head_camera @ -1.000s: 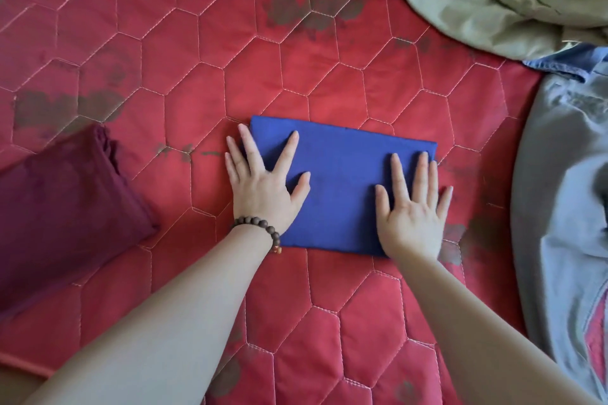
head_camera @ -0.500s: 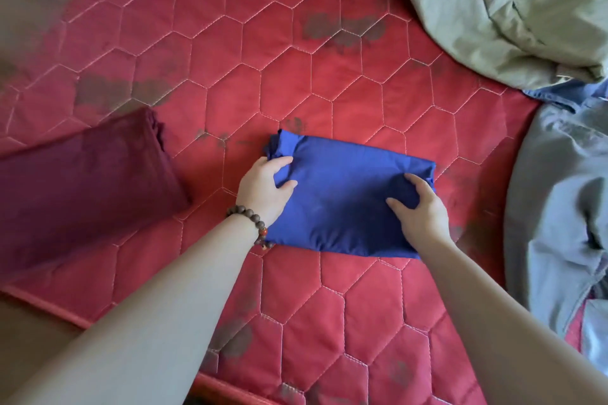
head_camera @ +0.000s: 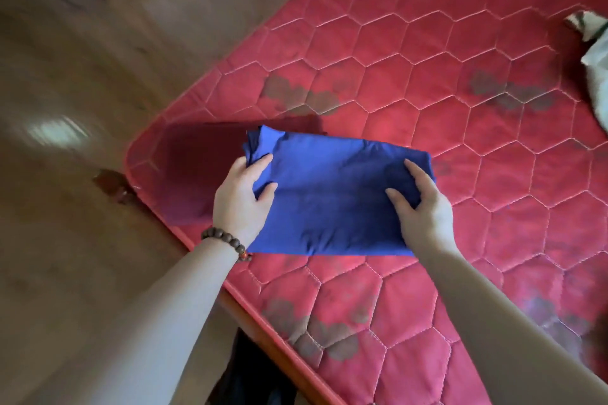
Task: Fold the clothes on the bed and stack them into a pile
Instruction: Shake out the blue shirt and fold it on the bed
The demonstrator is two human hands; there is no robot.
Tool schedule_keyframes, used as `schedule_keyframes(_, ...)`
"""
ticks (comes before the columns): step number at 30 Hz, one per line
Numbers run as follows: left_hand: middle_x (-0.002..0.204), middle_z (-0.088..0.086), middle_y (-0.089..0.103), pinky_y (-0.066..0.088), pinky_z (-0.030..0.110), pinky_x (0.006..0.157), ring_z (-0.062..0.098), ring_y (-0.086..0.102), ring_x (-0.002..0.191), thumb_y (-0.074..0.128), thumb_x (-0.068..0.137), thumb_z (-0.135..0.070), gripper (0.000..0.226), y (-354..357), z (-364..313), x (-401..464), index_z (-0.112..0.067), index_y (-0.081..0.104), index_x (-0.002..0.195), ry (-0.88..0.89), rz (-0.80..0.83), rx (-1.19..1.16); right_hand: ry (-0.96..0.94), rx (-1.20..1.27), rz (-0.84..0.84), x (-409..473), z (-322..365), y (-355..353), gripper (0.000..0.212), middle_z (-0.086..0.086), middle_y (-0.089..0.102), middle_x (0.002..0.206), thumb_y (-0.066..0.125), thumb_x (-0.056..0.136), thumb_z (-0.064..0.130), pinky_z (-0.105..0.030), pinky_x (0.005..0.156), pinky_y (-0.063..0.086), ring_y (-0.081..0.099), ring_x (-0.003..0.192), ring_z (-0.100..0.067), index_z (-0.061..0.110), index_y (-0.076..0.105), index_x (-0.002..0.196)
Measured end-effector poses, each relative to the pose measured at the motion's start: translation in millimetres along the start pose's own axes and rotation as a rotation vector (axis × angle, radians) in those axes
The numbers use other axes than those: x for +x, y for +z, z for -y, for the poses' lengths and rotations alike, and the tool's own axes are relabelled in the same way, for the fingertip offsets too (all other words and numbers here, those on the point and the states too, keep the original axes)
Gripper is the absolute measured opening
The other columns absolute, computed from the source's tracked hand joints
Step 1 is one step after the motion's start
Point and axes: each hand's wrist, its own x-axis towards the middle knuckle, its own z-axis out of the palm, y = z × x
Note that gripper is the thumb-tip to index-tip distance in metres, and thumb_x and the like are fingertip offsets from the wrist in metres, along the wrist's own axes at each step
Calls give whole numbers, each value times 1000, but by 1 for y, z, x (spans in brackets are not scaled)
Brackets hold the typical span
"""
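A folded blue garment (head_camera: pixel 332 194) is held up over the red quilted mattress (head_camera: pixel 427 76). My left hand (head_camera: pixel 241 199), with a bead bracelet on the wrist, grips its left end. My right hand (head_camera: pixel 421 204) grips its right end. Under and left of the blue garment lies a folded dark maroon garment (head_camera: pixel 197 168) at the mattress corner; the blue one partly covers it. A pale green garment (head_camera: pixel 595 66) shows only at the right edge.
The mattress corner and its orange-piped edge (head_camera: pixel 184 233) run diagonally down to the right. Brown wooden floor (head_camera: pixel 82 108) fills the left side. Something dark (head_camera: pixel 250 371) sits below the mattress edge.
Both hands went from pressing flat on the blue garment to gripping its ends, then carried it left over the maroon garment. The view swung left, so the grey and green clothes left the frame.
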Motion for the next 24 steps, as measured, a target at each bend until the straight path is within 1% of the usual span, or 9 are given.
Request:
schedule_keyframes(2, 122, 13, 60, 39, 27, 94, 30, 58, 115, 72, 83, -7, 45, -27, 33, 11, -8, 63, 127, -33, -37, 25, -60, -51, 49, 5, 31, 39, 55, 6, 59, 100, 62, 90, 26, -22, 76, 35, 54, 89, -18, 34, 44, 142)
schedule_keyframes(5, 122, 15, 59, 39, 30, 98, 31, 56, 118, 72, 84, -8, 45, -56, 80, 26, -8, 62, 128, -85, -69, 29, -145, -117, 92, 10, 65, 89, 57, -7, 67, 113, 60, 92, 31, -27, 73, 36, 60, 99, -31, 32, 40, 145)
schedule_keyframes(9, 125, 12, 56, 36, 22, 99, 26, 53, 121, 71, 85, -11, 47, -62, 124, 42, -11, 60, 130, -152, -75, -31, -194, -145, 81, 18, 85, 128, 55, -3, 68, 111, 59, 92, 31, -25, 71, 34, 58, 87, -24, 34, 42, 143)
schedule_keyframes(14, 138, 8, 45, 29, 12, 97, 20, 47, 126, 68, 87, -7, 54, -48, 154, 44, -14, 52, 138, -223, 71, -113, -80, -166, 296, 31, 70, 144, 63, -4, 52, 139, 57, 93, 22, -22, 87, 33, 52, 119, -27, 37, 32, 148)
schedule_keyframes(16, 139, 6, 44, 26, 4, 97, 18, 45, 128, 66, 88, -4, 54, -48, 158, 46, -13, 51, 139, -216, 54, -117, -79, -136, 305, 32, 70, 143, 63, -2, 51, 139, 57, 93, 18, -21, 89, 32, 51, 118, -23, 39, 32, 147)
schedule_keyframes(19, 141, 7, 44, 20, -5, 93, 17, 42, 130, 63, 89, -2, 52, -50, 160, 49, -11, 52, 138, -197, -9, -110, -158, -97, 273, 28, 72, 146, 62, 4, 51, 136, 55, 93, 14, -16, 89, 31, 47, 108, -8, 43, 35, 145)
schedule_keyframes(20, 141, 8, 44, 21, -3, 95, 18, 42, 130, 63, 89, -2, 51, -50, 161, 49, -11, 53, 138, -199, -1, -107, -183, -99, 265, 26, 71, 147, 62, 4, 49, 137, 55, 94, 13, -13, 88, 30, 46, 107, -6, 42, 35, 145)
schedule_keyframes(22, 142, 8, 43, 25, 7, 98, 21, 44, 130, 62, 90, -5, 50, -50, 158, 47, -12, 52, 139, -221, 69, -89, -201, -135, 253, 23, 67, 150, 61, 3, 45, 140, 54, 94, 14, -13, 87, 31, 50, 112, -13, 40, 36, 145)
schedule_keyframes(24, 139, 9, 44, 35, 19, 98, 26, 49, 124, 63, 90, -8, 49, -52, 152, 42, -12, 53, 137, -238, 91, -35, -171, -233, 226, 17, 64, 150, 61, -1, 41, 140, 57, 94, 20, -24, 88, 37, 52, 113, -25, 38, 34, 147)
